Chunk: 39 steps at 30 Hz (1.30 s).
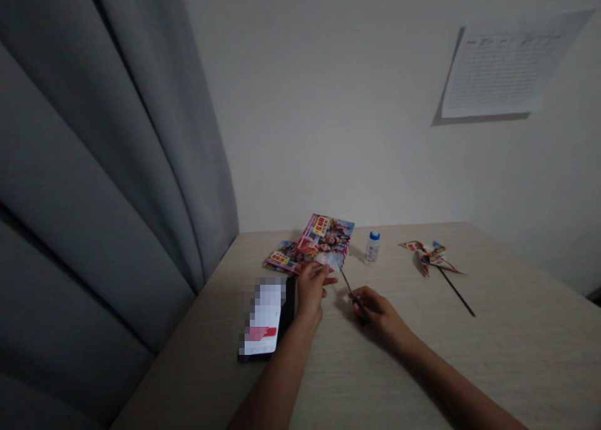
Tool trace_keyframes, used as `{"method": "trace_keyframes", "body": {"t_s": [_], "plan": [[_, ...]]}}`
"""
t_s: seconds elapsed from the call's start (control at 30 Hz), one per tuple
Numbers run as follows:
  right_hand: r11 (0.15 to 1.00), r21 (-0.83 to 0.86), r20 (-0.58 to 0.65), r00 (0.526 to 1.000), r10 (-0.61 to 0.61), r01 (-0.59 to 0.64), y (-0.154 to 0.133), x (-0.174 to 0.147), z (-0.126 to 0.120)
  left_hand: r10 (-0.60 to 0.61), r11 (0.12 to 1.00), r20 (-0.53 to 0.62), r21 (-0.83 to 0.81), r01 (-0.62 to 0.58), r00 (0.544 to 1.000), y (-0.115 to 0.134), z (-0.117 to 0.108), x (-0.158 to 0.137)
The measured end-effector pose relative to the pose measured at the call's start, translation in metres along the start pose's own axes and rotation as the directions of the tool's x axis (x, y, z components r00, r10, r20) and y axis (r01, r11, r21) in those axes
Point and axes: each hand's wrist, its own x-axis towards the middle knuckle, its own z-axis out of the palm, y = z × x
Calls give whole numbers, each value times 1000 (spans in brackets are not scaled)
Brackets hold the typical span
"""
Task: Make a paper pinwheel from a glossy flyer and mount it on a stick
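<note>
My left hand (312,289) pinches the lower edge of a colourful printed flyer (323,239), which is raised at a tilt above the table. In my right hand (378,314) are scissors (354,295) with dark handles, their thin blades reaching the flyer's lower right corner. How far the blades are apart cannot be made out. Behind my left hand, more printed flyers (280,259) lie on the table, partly covered by the held one. A phone (263,317) with a lit, blurred-out screen lies just left of my left wrist.
A small white bottle with a blue cap (372,248) stands beyond my right hand. Farther right, a paper pinwheel (432,256) on a dark stick lies on the pale wooden table (498,355). A grey curtain (141,136) borders the left side; a printed sheet (502,67) hangs on the wall.
</note>
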Motion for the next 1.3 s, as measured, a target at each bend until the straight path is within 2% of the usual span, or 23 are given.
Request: {"method": "trace_keyframes", "body": {"t_s": [0.3, 0.7, 1.3], "plan": [[1000, -6, 34, 999, -8, 8, -5, -1, 1, -4, 1000, -4, -15, 4, 1000, 2, 1, -2], [997, -60, 32, 999, -42, 44, 1, 0, 0, -7, 999, -7, -32, 7, 1000, 3, 2, -1], [998, -59, 2, 1000, -20, 20, 1, 0, 2, -4, 1000, -6, -19, 4, 1000, 1, 1, 0]]}}
